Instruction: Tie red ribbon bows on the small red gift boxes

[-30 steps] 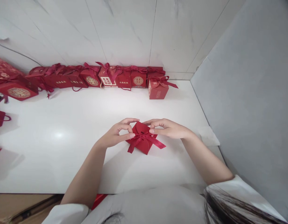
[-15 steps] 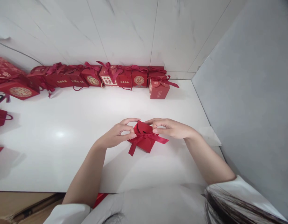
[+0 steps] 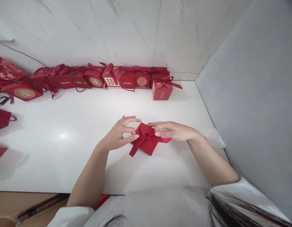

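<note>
A small red gift box (image 3: 149, 147) stands on the white table in front of me, its top formed by curved overlapping flaps. A red ribbon (image 3: 136, 148) crosses the top and is knotted near the middle, with one tail hanging to the left front and another running right. My left hand (image 3: 123, 132) is at the box's left side, thumb and a bent finger closed at the ribbon, other fingers stretched toward the back corner. On the right, my right hand (image 3: 170, 130) pinches at the ribbon with thumb and curled finger, while another finger reaches along the back edge. The fingertips partly hide the ribbon.
Along the wall stands a row of red gift boxes (image 3: 93, 78) with ribbons; one ribboned box (image 3: 162, 90) sits forward at its right end. More red boxes (image 3: 1, 119) and black-handled scissors (image 3: 1, 101) lie at left. A grey panel (image 3: 250, 94) bounds the right side.
My left hand's outer fingers have lifted and spread slightly from the back corner of the box. The ribbon's right tail shows less beyond my right hand. The view has shifted a little.
</note>
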A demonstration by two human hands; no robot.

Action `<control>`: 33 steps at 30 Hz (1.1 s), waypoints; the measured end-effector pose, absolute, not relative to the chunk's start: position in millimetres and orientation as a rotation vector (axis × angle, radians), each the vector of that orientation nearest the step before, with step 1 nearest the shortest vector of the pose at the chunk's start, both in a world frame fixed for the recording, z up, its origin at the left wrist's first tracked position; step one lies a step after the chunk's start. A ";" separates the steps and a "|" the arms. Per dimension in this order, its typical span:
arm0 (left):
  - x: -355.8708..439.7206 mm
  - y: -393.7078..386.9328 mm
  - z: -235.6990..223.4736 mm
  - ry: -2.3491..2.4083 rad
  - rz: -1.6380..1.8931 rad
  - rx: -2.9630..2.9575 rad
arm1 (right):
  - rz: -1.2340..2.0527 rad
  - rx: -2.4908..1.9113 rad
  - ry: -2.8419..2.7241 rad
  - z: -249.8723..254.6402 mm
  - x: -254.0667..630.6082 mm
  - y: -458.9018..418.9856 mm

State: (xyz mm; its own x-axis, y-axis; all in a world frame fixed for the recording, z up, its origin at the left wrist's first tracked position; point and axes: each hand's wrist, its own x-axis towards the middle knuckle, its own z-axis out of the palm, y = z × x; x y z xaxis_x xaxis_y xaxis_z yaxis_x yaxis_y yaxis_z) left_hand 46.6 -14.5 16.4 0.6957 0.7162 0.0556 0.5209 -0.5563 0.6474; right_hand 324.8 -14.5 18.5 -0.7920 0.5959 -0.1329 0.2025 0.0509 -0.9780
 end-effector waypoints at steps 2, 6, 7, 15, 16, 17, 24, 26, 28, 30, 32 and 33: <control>48.5 -15.2 14.5 0.991 0.483 2.316 | 1.805 -0.814 -2.002 18.1 324.5 -14.3; 56.9 -19.6 11.7 1.076 0.643 2.194 | 1.804 -0.893 -1.930 19.0 323.8 -15.7; 60.8 -21.7 10.6 1.105 0.729 2.159 | 1.801 -0.916 -1.909 19.2 323.8 -16.1; 93.8 -41.5 -5.3 1.290 0.957 2.007 | 1.725 -1.003 -1.891 15.3 324.1 -15.7; 94.7 -42.1 -6.6 1.276 0.924 1.986 | 1.708 -1.004 -1.890 14.3 323.6 -15.5; 94.9 -42.3 -7.6 1.263 0.908 1.975 | 1.694 -1.002 -1.884 13.1 322.9 -15.4; 96.0 -42.0 -12.3 1.147 1.025 2.081 | 1.644 -0.899 -1.794 3.1 315.5 -13.2; 98.1 -43.2 -13.5 1.170 1.074 2.097 | 1.625 -0.889 -1.766 2.7 314.5 -12.8; 99.8 -44.5 -14.1 1.229 1.098 2.102 | 1.642 -0.897 -1.753 3.3 314.4 -12.7; 100.6 -45.3 -13.8 1.278 1.059 2.092 | 1.649 -0.935 -1.767 3.9 315.2 -12.7; 100.7 -45.6 -12.7 1.293 0.993 2.060 | 1.620 -0.998 -1.809 3.4 316.4 -12.6; 100.7 -45.7 -12.1 1.290 0.970 2.046 | 1.600 -1.021 -1.832 2.8 317.1 -12.6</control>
State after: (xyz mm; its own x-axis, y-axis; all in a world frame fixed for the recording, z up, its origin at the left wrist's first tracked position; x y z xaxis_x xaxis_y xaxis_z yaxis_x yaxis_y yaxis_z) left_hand 100.7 -45.7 -12.1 0.2864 0.9128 0.2913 0.5332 -0.4045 0.7431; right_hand 317.1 -12.6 2.8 -0.5950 0.7968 -0.1049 0.2114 0.0293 -0.9770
